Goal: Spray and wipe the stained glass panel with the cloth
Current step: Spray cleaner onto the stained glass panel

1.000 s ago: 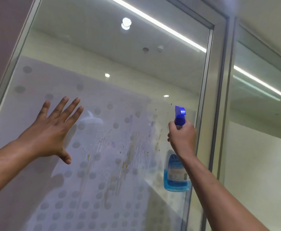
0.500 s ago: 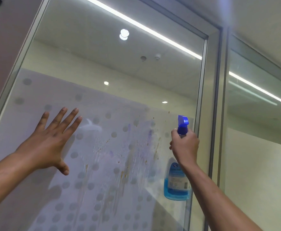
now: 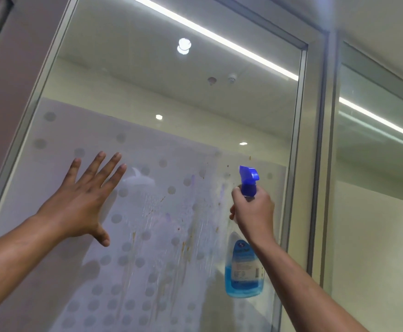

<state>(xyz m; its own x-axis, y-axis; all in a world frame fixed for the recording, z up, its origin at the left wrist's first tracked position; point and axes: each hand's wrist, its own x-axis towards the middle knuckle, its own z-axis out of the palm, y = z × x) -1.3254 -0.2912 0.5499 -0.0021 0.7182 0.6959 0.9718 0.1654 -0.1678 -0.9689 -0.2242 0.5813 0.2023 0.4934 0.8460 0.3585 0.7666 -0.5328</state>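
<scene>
The glass panel (image 3: 171, 111) fills the view, with a frosted dotted film on its lower half. Brown and purple stains (image 3: 186, 245) and wet drip streaks run down its middle. My left hand (image 3: 81, 202) is open, fingers spread, flat at the glass left of the stains. My right hand (image 3: 253, 212) grips the neck of a spray bottle (image 3: 242, 271) with blue liquid; its blue nozzle (image 3: 248, 178) points left at the stained area. No cloth is in view.
A metal frame post (image 3: 320, 164) stands just right of the bottle, with another glass pane (image 3: 375, 188) beyond it. A wall (image 3: 4, 92) borders the panel on the left. Ceiling lights reflect in the upper glass.
The view has tilted up slightly, so both hands sit lower in frame. My hands keep nearly the same places on the glass, and the wet streaks on the stains look the same.
</scene>
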